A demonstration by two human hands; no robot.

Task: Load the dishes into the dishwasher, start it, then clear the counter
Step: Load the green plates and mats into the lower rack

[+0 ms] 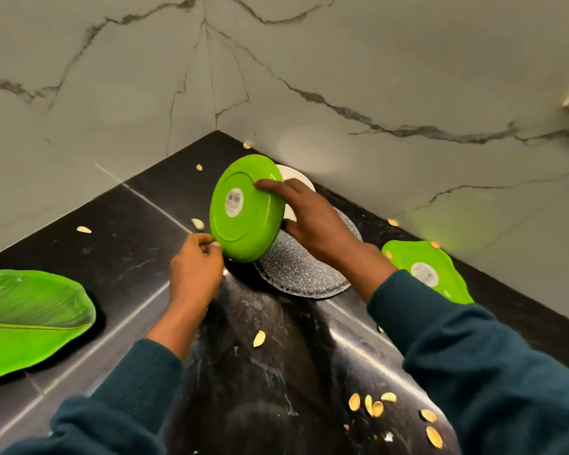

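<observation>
plate: round green plate (247, 208), glossy plastic, tipped up on edge above the dark speckled plate (304, 272), underside and barcode sticker facing the camera
right hand: right hand (309, 218) grips its right rim, fingers over the back
left hand: left hand (196, 262) pinches the lower left edge, so it's held between both hands
around: white plate (298, 182) behind, leaf-shaped plate (30, 316) far left, nut shells (372, 405) scattered on the black stone surface (128, 231)

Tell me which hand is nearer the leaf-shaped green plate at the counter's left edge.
Left. The left hand is at the round green plate's lower rim, apart from the leaf-shaped plate; the right hand grips the round plate's far side, farther away.
</observation>
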